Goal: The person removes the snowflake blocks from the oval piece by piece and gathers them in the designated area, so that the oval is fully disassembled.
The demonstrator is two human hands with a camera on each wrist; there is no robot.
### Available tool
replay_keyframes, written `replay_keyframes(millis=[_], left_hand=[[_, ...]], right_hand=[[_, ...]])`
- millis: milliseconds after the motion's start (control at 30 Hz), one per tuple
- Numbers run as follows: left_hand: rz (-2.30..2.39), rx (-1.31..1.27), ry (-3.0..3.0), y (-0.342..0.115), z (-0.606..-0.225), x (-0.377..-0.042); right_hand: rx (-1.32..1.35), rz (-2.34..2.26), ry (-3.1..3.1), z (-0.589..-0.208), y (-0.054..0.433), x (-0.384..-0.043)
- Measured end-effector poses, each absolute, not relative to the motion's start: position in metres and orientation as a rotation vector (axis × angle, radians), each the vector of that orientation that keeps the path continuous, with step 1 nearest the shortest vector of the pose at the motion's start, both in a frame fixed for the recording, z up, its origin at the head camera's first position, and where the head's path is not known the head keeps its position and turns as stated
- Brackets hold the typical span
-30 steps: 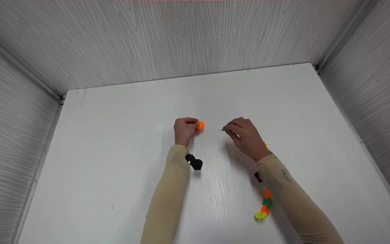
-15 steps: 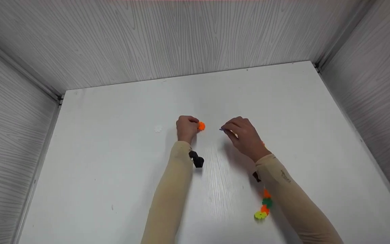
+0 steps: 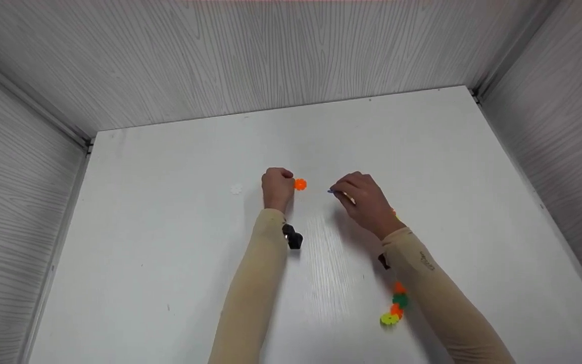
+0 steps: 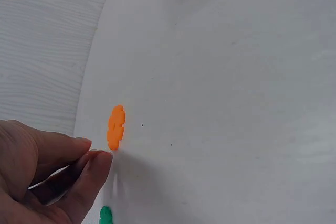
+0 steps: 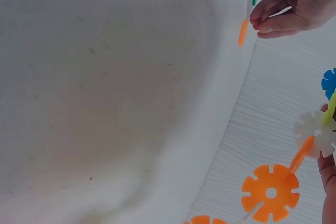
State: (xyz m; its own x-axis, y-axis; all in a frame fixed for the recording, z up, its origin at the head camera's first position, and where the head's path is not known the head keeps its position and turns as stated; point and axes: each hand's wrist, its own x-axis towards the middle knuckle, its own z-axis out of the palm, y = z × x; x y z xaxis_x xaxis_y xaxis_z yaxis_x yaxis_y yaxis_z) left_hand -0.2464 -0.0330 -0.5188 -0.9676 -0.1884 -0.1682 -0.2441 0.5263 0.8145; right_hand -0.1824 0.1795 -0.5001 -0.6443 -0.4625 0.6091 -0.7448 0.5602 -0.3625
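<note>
In the head view my left hand pinches a small group of slotted flower-shaped plastic discs, with an orange disc at its fingertips. A green disc shows below the orange disc in the left wrist view; a pale piece seems to lie between them. My right hand holds a chain of such discs between thumb and fingers. From it a blue disc, a yellow disc, a whitish disc and an orange disc show in the right wrist view. The two groups are apart.
The chain's tail, with a green disc and a yellow disc, lies by the right forearm. A single whitish disc rests left of the left hand on the white table. Wood-grain panels enclose the back and sides.
My left hand has shifted slightly right and turned a little, with the orange disc facing the camera more fully. The right hand stays nearly in place.
</note>
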Motion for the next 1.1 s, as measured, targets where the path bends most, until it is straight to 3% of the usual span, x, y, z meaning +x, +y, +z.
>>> replay_keyframes(millis=[267, 667, 1100], left_hand=[[1.747, -0.207, 2.508, -0.041, -0.511, -0.235], [1.998, 0.547, 2.145, -0.022, -0.499, -0.194], [2.156, 0.498, 2.142, -0.005, -0.508, -0.188]], right_hand=[[0.967, 0.857, -2.34, -0.496, 0.18, -0.182], [0.945, 0.899, -2.348, -0.498, 0.184, -0.181], [0.942, 0.946, -2.363, -0.498, 0.186, -0.181]])
